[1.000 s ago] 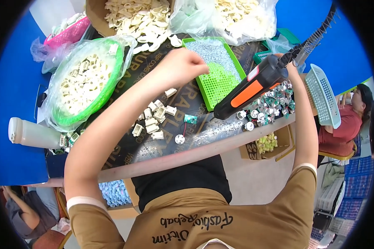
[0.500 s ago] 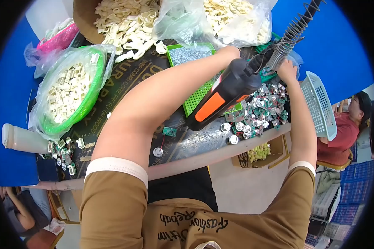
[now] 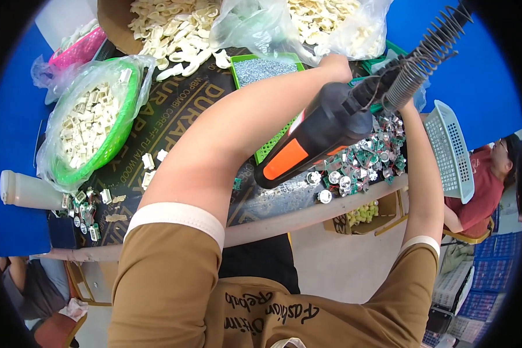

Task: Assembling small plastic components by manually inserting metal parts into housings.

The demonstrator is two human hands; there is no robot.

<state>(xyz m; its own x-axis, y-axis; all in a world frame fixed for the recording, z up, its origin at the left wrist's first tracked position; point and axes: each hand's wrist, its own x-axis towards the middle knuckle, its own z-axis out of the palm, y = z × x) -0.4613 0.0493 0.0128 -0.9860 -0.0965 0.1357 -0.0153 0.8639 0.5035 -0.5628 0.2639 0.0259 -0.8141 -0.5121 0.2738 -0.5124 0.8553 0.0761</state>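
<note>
A hanging black and orange power screwdriver with a coiled spring cuts across the view in front of my hands. My left arm reaches far across the table, and my left hand shows only at its back, beside the plastic bag of cream parts. Its fingers are hidden behind the screwdriver. My right hand is largely covered by the spring, close to a green basket and a clear bag. What either hand holds cannot be made out. Nearer to me lies a heap of small green circuit boards with silvery reflectors.
A green tray of small metal screws stands mid-table. Left are a green basket of white blocks, a whitish bottle and loose boards. Cream shells pile at the back. A pale blue basket and a seated person are right.
My left arm has shifted right, now covering a loose board and reflector; several white blocks have come into view beside it. The screwdriver's spring end swung right, hiding more of my right hand.
</note>
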